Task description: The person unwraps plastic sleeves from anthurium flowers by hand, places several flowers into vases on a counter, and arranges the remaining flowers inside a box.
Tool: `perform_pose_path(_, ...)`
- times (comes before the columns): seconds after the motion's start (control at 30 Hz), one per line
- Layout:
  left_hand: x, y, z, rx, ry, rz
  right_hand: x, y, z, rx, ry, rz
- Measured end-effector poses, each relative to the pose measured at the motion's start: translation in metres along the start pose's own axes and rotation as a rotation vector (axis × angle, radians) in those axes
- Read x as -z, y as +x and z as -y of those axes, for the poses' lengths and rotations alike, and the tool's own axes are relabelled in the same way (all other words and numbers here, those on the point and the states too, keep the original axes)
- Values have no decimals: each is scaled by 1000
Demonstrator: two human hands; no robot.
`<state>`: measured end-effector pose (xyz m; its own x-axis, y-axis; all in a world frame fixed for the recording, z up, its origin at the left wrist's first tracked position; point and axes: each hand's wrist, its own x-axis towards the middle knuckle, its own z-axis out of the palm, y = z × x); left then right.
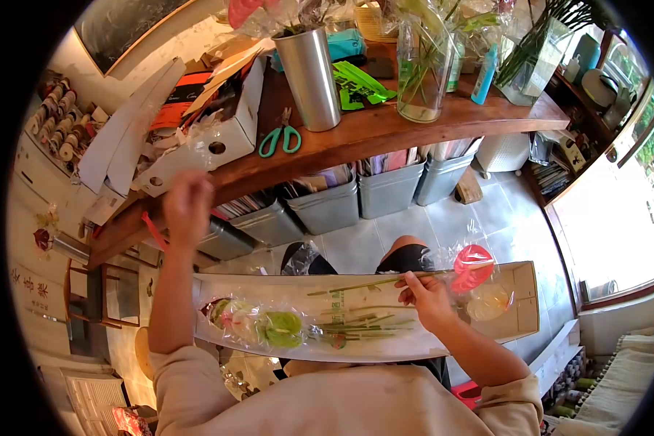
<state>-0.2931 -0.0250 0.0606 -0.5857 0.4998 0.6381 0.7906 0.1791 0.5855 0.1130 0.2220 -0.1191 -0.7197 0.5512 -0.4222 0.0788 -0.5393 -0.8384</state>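
My right hand (423, 296) pinches the long green stem of a red anthurium (474, 267), whose bloom sits in a clear plastic sleeve to the right. Under it, a long open cardboard box (512, 280) rests across my lap. Inside lie several wrapped flowers, including a green anthurium (280, 328), with their cut stems (370, 325) pointing right. My left hand (189, 207) is raised near the table's front edge, close to a white box (234, 134) of papers and wrappers. Motion blurs its fingers.
Teal-handled scissors (280, 139) lie on the wooden table (374, 125), beside a metal vase (309, 80). Glass vases (423, 73) with stems and a blue bottle (485, 75) stand farther right. Metal bins (391, 190) line the floor beneath. A bright glass door (621, 218) is at right.
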Motion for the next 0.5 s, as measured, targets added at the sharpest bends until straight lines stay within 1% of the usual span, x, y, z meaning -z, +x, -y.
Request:
perform_pose_path(0.03, -15, -14, -34, -295, 26, 224, -1, -3, 3, 48, -4, 3)
perform_pose_path(0.07, -30, -43, -64, -240, -55, 452, -2, -7, 7, 96, -11, 8)
perform_pose_path(0.1, -49, -63, -84, -442, -20, 567, -2, -9, 9, 144, -21, 15)
perform_pose_path(0.13, -63, -84, -93, -468, 4, 706, -2, -11, 10, 156, 1, 27)
perform_pose_path(0.2, -90, -127, -110, -352, -54, 843, 1, -17, 11, 184, 41, 43)
perform_pose_path(0.3, -121, -167, -108, -320, -27, 818, 8, -22, 7, 174, 141, 134)
perform_pose_path(0.33, -125, -169, -108, -273, -57, 863, 10, -23, 8, 149, 161, 157)
perform_pose_path(0.43, -118, -168, -115, -55, -152, 912, 10, -27, 12, 28, 281, 169)
perform_pose_path(0.5, -109, -165, -119, -42, -179, 905, 13, -31, 16, 37, 367, 217)
